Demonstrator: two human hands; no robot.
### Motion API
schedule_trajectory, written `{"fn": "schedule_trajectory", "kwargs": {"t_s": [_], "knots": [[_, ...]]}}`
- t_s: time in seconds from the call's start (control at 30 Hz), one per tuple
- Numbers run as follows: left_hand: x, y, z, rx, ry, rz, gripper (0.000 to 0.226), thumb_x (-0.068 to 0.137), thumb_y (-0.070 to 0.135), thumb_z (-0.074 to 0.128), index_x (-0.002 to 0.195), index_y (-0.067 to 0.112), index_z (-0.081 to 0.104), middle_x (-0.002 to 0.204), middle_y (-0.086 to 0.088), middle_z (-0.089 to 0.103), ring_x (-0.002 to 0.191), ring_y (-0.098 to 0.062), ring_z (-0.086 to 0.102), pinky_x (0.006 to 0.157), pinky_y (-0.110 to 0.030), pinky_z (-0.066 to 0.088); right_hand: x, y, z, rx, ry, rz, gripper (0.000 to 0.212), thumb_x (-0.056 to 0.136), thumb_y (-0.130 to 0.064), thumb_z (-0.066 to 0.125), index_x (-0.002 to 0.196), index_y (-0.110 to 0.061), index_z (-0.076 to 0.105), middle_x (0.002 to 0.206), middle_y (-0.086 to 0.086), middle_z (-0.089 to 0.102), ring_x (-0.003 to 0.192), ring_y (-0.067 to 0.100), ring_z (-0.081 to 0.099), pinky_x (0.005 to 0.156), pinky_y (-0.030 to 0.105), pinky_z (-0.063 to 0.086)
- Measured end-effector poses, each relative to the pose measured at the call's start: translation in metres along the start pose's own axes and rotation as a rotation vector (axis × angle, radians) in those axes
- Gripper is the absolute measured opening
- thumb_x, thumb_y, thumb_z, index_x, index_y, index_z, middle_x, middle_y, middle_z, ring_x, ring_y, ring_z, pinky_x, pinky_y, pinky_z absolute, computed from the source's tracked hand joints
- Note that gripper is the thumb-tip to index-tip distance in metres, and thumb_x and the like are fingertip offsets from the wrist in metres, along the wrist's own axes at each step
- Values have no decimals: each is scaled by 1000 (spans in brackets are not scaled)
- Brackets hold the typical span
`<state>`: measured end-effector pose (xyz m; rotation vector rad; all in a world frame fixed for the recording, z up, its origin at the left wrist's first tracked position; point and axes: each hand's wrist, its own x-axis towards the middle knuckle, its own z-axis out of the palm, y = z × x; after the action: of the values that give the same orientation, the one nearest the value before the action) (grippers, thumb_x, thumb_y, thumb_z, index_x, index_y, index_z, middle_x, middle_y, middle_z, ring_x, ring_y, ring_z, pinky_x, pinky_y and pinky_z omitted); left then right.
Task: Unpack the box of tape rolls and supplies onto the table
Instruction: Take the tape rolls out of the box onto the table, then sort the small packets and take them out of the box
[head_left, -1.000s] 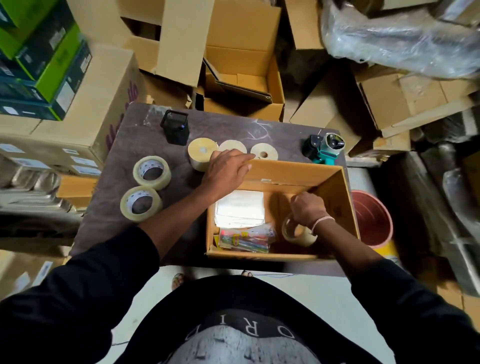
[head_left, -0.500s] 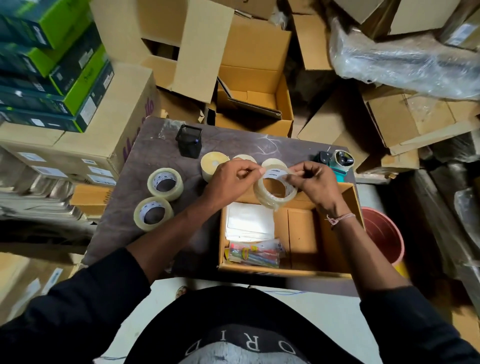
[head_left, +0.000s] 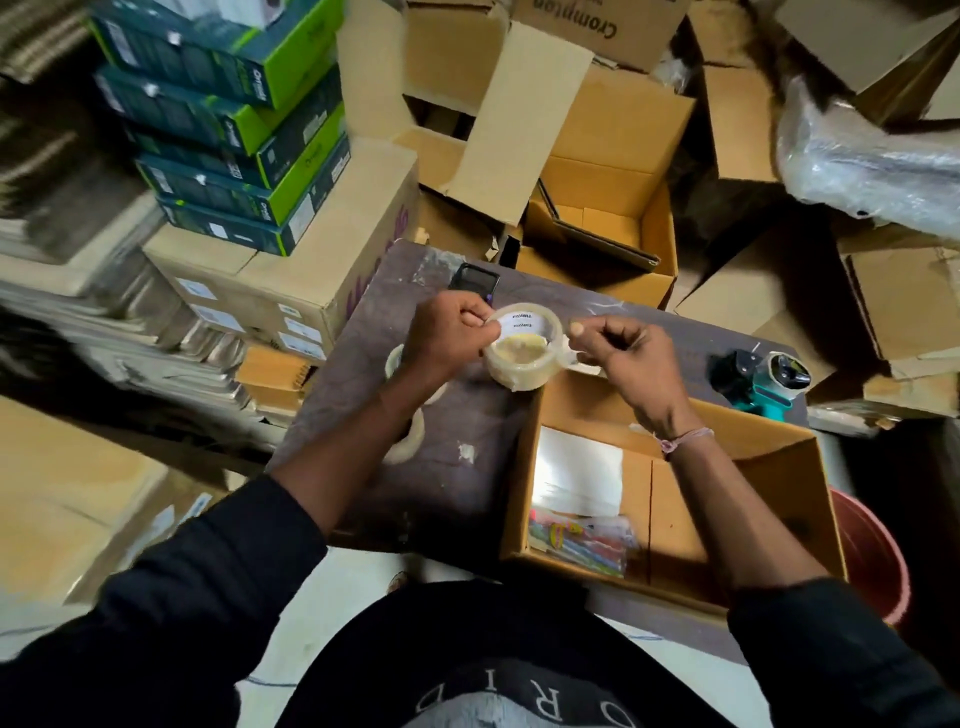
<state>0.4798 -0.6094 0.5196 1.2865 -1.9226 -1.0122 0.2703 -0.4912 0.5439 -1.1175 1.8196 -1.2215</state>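
A clear tape roll (head_left: 524, 345) is held in the air above the dark table (head_left: 467, 483), just beyond the open cardboard box (head_left: 769, 467). My left hand (head_left: 447, 338) pinches its left rim. My right hand (head_left: 618, 358) pinches its right side, fingers curled. Inside the box lie a white packet (head_left: 576, 478) and a clear bag of coloured items (head_left: 576, 540). Two more clear tape rolls (head_left: 410, 441) lie on the table, mostly hidden under my left forearm.
A teal tape dispenser (head_left: 761, 379) sits at the table's far right. A small black holder (head_left: 472, 280) stands at the far edge. Cardboard boxes (head_left: 597, 228) crowd behind, green boxes (head_left: 234, 156) stack at left, and a red bucket (head_left: 872, 551) stands at right.
Both hands carried the tape roll left and away from the box, over the table. The camera view swung to the left. The yellow rolls are now hidden behind the hands.
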Motion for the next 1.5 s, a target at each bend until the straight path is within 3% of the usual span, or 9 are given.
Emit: {"fn": "schedule_trajectory", "kwargs": {"t_s": [0.1, 0.23, 0.67, 0.8, 0.9, 1.03, 1.23, 1.37, 1.5], "knots": [[6, -39, -29, 89, 59, -88, 4, 77, 19, 78, 77, 19, 74, 69, 0, 70, 64, -16, 67, 59, -22, 49, 6, 0, 20, -178, -55, -57, 26, 91, -28, 73, 116, -20, 77, 113, -9, 76, 106, 6, 69, 98, 32, 56], [-3, -100, -53, 155, 52, -227, 12, 78, 21, 81, 81, 11, 75, 79, -7, 75, 77, -25, 71, 70, -38, 56, 12, 4, 45, -375, -84, -92, 29, 90, -24, 74, 119, -18, 75, 118, -6, 73, 111, 7, 65, 100, 26, 49], [-16, -161, -46, 219, -4, -310, 13, 86, 16, 76, 85, 3, 76, 84, -13, 76, 81, -30, 70, 65, -29, 40, 14, 26, 65, -505, -68, -33, 31, 89, -8, 71, 119, -14, 75, 118, 2, 74, 100, 15, 69, 96, 28, 54], [-9, -155, -44, 290, -43, -253, 29, 85, 30, 80, 84, 3, 70, 80, -9, 69, 76, -26, 63, 63, -30, 36, 13, 28, 64, -490, -49, -27, 31, 89, -6, 71, 118, -15, 76, 118, 2, 74, 99, 17, 70, 91, 25, 57], [-2, -135, -32, 353, -18, -142, 30, 85, 33, 78, 99, 7, 70, 94, -8, 71, 86, -28, 65, 67, -34, 44, 9, 27, 53, -360, -15, -23, 26, 91, -2, 69, 113, -12, 77, 115, 2, 75, 105, 12, 69, 86, 6, 51], [1, -81, -2, 179, -66, 120, 26, 85, 25, 78, 105, 9, 71, 103, -9, 68, 90, -23, 68, 74, -37, 57, -8, 22, 19, -10, 82, 8, 12, 94, -3, 66, 101, 2, 75, 101, 16, 76, 95, 16, 70, 92, 25, 56], [-17, 15, 48, -14, -235, 560, 9, 93, 20, 69, 96, 12, 71, 95, 0, 66, 85, -11, 65, 76, -28, 52, -38, 48, -47, 83, -164, 174, 13, 92, 2, 65, 100, 7, 73, 88, 21, 74, 80, 18, 69, 82, 26, 59], [-36, 54, 81, -13, -539, 603, 6, 91, 18, 72, 94, 13, 74, 91, 8, 64, 80, 1, 60, 74, -14, 47, -48, 100, -67, -453, -487, 400, 16, 85, -13, 77, 100, -15, 81, 95, -5, 77, 76, 9, 65, 74, 25, 56], [-45, 70, 111, 358, -1018, 523, 6, 91, 20, 69, 93, 20, 75, 94, 11, 72, 85, -6, 64, 75, -28, 51, -59, 139, -58, -792, -713, 533, 26, 77, -22, 78, 103, -19, 79, 95, 2, 78, 79, 15, 67, 79, 33, 59]]}}
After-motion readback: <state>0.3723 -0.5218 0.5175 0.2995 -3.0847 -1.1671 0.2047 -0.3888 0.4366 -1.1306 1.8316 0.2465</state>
